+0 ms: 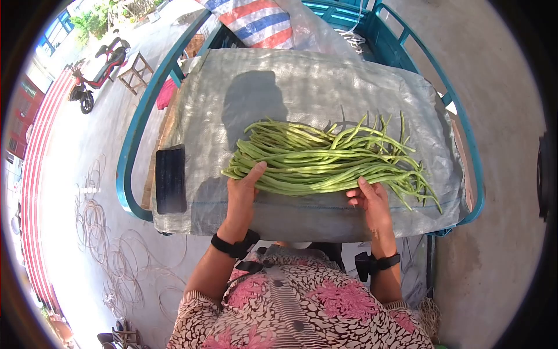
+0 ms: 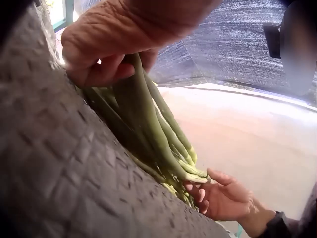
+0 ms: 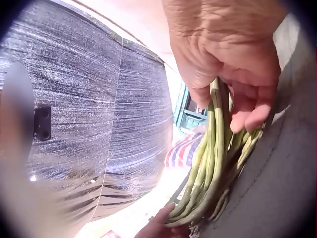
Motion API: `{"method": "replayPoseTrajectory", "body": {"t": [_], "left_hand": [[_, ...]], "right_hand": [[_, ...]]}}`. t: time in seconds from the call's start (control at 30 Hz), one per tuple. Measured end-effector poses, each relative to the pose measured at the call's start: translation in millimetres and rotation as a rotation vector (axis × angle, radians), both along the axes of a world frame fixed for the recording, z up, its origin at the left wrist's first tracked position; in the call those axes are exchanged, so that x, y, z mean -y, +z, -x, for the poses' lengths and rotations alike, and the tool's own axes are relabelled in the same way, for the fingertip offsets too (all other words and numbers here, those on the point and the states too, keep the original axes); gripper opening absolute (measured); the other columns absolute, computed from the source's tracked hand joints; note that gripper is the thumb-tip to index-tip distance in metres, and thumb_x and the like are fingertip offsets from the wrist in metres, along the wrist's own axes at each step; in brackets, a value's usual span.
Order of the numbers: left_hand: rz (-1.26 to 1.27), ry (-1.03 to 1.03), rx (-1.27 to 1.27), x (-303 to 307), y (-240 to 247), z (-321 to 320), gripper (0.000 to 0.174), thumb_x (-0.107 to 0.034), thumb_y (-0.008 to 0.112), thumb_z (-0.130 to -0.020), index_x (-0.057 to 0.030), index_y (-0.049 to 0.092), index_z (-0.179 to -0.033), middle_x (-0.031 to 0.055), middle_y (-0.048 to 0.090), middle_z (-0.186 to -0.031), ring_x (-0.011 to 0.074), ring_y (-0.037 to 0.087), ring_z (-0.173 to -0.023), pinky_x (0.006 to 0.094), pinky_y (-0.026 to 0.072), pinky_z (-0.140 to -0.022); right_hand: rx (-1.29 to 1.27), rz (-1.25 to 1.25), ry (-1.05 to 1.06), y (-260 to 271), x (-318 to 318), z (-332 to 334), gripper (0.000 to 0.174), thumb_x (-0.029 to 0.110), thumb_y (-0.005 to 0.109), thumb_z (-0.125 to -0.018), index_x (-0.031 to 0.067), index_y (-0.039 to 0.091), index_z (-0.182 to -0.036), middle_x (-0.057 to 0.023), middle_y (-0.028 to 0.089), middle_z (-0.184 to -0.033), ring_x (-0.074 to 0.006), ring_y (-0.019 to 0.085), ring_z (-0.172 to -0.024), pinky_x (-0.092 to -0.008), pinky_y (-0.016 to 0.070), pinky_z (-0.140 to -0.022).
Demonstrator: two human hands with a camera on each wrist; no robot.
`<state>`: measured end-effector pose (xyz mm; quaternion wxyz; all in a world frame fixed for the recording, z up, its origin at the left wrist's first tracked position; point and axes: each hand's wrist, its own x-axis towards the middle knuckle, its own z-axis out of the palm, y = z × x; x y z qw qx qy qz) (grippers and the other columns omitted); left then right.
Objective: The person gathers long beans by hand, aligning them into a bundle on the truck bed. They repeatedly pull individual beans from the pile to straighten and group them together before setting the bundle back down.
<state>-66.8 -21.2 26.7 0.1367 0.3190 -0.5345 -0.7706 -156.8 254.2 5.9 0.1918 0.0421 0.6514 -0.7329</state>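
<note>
A wide pile of long green beans lies across the grey woven sheet, their stems lined up sideways. My left hand grips the near beans at the pile's left end, thumb over the top. In the left wrist view its fingers curl around several long beans. Toward the pile's right end, my right hand holds beans along the near edge between thumb and fingers. The right wrist view shows that hand with bean strands passing between its thumb and curled fingers.
The grey woven sheet covers the bed of a teal-railed cart. A dark phone-like slab lies on the sheet's left. Behind is a striped bag. Wire coils lie on the ground at left, with a scooter beyond.
</note>
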Motion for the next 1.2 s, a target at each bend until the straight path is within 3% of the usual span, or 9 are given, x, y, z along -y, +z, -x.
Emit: {"method": "replayPoseTrajectory", "body": {"t": [0.17,0.27,0.4,0.57,0.67,0.8,0.87,0.97,1.2], "left_hand": [[0.019,0.113,0.022,-3.5,-9.2,7.4,0.025,-0.025,0.074,-0.086,-0.0057,0.066,-0.100,-0.0025,0.062,-0.083,0.0040,0.046,-0.062,0.0221,0.0380,-0.052],[-0.011,0.173,0.016,-6.0,-9.3,10.5,0.022,-0.025,0.075,-0.085,-0.0078,0.065,-0.094,-0.0022,0.059,-0.073,0.0048,0.045,-0.051,0.0211,0.0325,-0.043],[-0.043,0.194,-0.010,-5.9,-13.0,14.0,0.017,-0.022,0.072,-0.087,-0.0068,0.065,-0.091,-0.0015,0.058,-0.071,0.0062,0.045,-0.050,0.0226,0.0354,-0.043],[-0.037,0.177,-0.044,-1.5,-14.1,16.8,0.019,-0.022,0.071,-0.088,-0.0047,0.062,-0.091,-0.0008,0.057,-0.071,0.0071,0.046,-0.050,0.0231,0.0381,-0.043],[-0.045,0.166,-0.072,-1.5,-13.5,14.4,0.034,-0.021,0.073,-0.088,-0.0027,0.055,-0.110,0.0026,0.059,-0.086,0.0084,0.051,-0.059,0.0238,0.0436,-0.046],[-0.073,0.322,-0.086,-6.8,-3.6,8.0,0.072,-0.018,0.073,-0.089,-0.0023,0.026,-0.141,0.0117,0.049,-0.117,0.0135,0.058,-0.081,0.0274,0.0524,-0.059],[0.013,0.314,-0.150,-3.5,-0.5,0.3,0.087,-0.019,0.072,-0.090,-0.0039,0.011,-0.150,0.0147,0.042,-0.126,0.0165,0.059,-0.092,0.0294,0.0550,-0.067],[0.058,0.310,-0.185,0.7,-5.3,-9.1,0.078,-0.006,0.067,-0.090,-0.0021,0.016,-0.150,0.0173,0.030,-0.138,0.0197,0.059,-0.101,0.0324,0.0564,-0.075],[0.134,0.199,-0.184,3.7,-32.2,-34.7,0.042,-0.001,0.058,-0.092,0.0004,0.042,-0.131,0.0142,0.033,-0.137,0.0207,0.057,-0.110,0.0315,0.0525,-0.089]], "right_hand": [[0.054,-0.250,-0.055,15.4,-14.7,22.2,0.055,0.054,0.048,-0.099,0.0010,0.063,-0.092,-0.0070,0.066,-0.076,-0.0110,0.061,-0.057,-0.0232,0.0512,-0.050],[0.095,-0.023,-0.341,6.4,-30.7,29.5,0.051,0.051,0.050,-0.099,0.0022,0.062,-0.091,-0.0059,0.065,-0.073,-0.0103,0.058,-0.055,-0.0239,0.0497,-0.045],[0.045,-0.007,-0.335,0.2,-64.0,43.9,0.042,0.041,0.060,-0.096,-0.0001,0.059,-0.101,-0.0096,0.064,-0.089,-0.0109,0.058,-0.056,-0.0263,0.0509,-0.043],[-0.200,0.205,-0.428,8.2,-95.8,67.4,0.026,0.021,0.064,-0.094,0.0008,0.056,-0.109,-0.0092,0.060,-0.100,-0.0193,0.065,-0.088,-0.0299,0.0583,-0.072],[-0.039,0.300,-0.747,-7.1,-119.0,66.4,0.028,0.016,0.061,-0.095,0.0011,0.054,-0.117,-0.0106,0.058,-0.110,-0.0212,0.064,-0.094,-0.0340,0.0566,-0.078],[-0.433,-0.411,-0.653,-8.1,-86.8,21.2,0.038,0.010,0.060,-0.093,0.0011,0.050,-0.128,-0.0094,0.054,-0.121,-0.0217,0.060,-0.101,-0.0325,0.0488,-0.083],[-0.670,-0.669,-0.534,-28.6,-83.8,12.6,0.043,0.006,0.057,-0.091,0.0025,0.049,-0.133,-0.0126,0.047,-0.135,-0.0268,0.049,-0.119,-0.0360,0.0444,-0.093],[-0.974,-1.069,-0.310,-5.1,-48.5,-6.8,0.054,-0.001,0.056,-0.086,0.0038,0.046,-0.139,-0.0193,0.036,-0.148,-0.0355,0.035,-0.135,-0.0461,0.0335,-0.108],[-1.063,-1.159,-0.168,-4.8,-48.5,16.7,0.043,-0.008,0.057,-0.078,0.0048,0.058,-0.120,-0.0166,0.046,-0.139,-0.0387,0.042,-0.125,-0.0470,0.0360,-0.104]]}}
